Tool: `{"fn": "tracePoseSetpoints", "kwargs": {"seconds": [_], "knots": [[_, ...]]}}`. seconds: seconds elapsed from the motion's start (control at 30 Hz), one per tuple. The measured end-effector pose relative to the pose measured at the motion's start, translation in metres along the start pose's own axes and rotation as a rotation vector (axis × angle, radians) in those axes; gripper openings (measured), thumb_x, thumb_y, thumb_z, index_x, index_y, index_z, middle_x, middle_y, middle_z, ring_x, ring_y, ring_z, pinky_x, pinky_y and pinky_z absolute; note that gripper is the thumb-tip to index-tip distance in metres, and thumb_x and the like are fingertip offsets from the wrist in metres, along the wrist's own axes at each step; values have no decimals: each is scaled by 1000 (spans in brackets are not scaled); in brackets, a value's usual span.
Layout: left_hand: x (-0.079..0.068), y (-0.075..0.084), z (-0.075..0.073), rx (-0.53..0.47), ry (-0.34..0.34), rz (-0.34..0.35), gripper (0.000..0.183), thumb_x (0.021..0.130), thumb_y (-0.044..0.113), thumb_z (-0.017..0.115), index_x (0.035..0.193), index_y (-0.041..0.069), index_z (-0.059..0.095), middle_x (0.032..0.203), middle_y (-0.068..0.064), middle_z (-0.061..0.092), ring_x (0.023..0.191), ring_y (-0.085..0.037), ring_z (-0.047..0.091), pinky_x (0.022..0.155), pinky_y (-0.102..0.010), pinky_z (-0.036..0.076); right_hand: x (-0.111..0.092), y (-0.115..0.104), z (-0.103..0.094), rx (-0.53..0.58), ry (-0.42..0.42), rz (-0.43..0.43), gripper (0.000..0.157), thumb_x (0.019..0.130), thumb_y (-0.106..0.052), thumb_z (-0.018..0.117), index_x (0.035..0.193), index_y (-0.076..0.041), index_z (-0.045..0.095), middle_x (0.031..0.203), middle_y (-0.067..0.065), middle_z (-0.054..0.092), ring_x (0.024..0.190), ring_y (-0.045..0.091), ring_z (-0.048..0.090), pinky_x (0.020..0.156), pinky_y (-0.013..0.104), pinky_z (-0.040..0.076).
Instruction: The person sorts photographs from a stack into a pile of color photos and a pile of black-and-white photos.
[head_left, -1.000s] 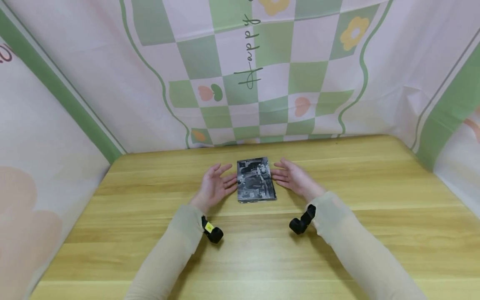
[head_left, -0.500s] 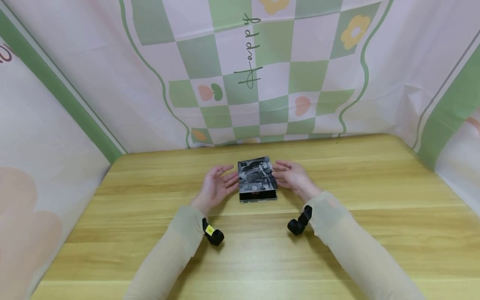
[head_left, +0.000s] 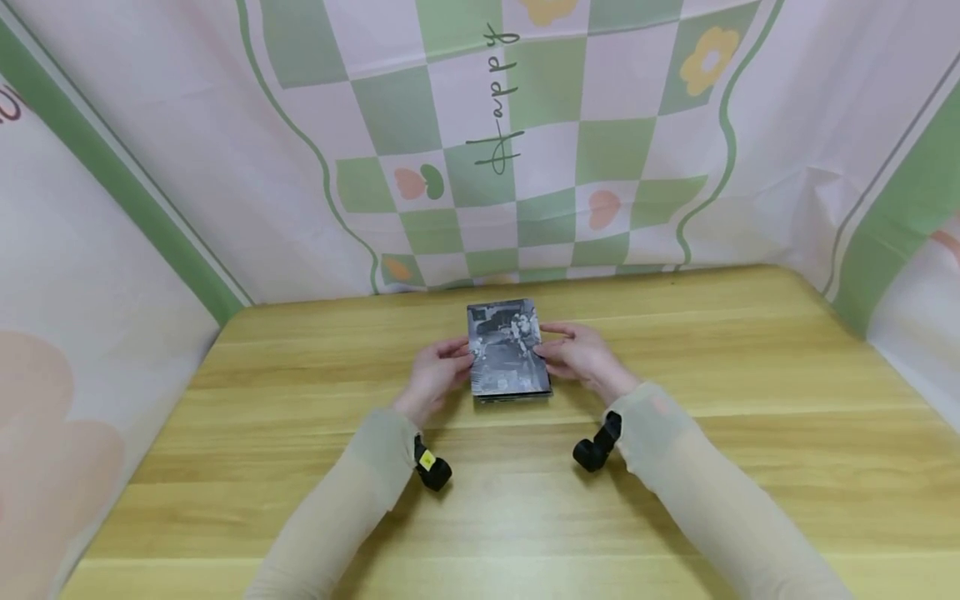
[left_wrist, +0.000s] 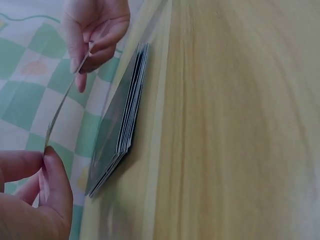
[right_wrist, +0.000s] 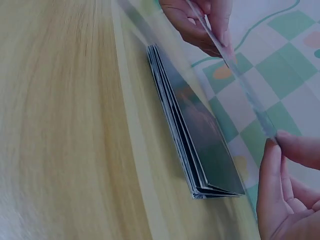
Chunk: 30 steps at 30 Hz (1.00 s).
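Pinching the monochrome picture card [head_left: 506,350] by opposite edges, left hand [head_left: 435,372] and right hand [head_left: 590,358] together! Holding it clear of the stack of cards [right_wrist: 207,137] just below the grip. Apparently mid lift-off; calling next for a level, even hold without bending.

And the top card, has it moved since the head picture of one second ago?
Yes. In the head view, the top card now appears nearer the table's back edge; the wrist views show it raised above the stack.
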<state>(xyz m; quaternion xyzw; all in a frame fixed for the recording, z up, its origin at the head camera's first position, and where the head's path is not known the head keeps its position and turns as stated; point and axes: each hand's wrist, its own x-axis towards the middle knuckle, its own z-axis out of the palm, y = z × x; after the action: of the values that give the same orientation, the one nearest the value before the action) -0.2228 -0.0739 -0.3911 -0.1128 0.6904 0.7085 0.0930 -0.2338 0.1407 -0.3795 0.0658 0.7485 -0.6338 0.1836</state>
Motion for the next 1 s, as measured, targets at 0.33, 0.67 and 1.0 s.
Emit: {"fn": "tracePoseSetpoints", "kwargs": {"seconds": [0.33,0.67,1.0], "knots": [[-13,3,-12,90,-24,2,39,88,-8,58,125,1,59,93,-4,56,78,-9,57,72,-20,56,-8,5,9,-75,-52,-60,61,91,-2,59,145,-2,31,117,23,60,86,14,63,74,25,58],[-28,-2,-35,172,-61,47,39,88,-7,57,126,-2,57,92,-6,56,74,-9,55,66,-19,52,-17,7,30,-124,-67,-87,60,89,0,61,142,-1,34,91,9,65,76,15,62,66,29,60],[-54,-14,-63,299,-141,73,38,85,-7,59,122,-9,55,86,-7,56,67,-10,55,62,-20,56,-43,15,54,-187,-132,-73,56,83,5,66,131,5,38,79,13,66,53,12,58,57,28,59]]}}
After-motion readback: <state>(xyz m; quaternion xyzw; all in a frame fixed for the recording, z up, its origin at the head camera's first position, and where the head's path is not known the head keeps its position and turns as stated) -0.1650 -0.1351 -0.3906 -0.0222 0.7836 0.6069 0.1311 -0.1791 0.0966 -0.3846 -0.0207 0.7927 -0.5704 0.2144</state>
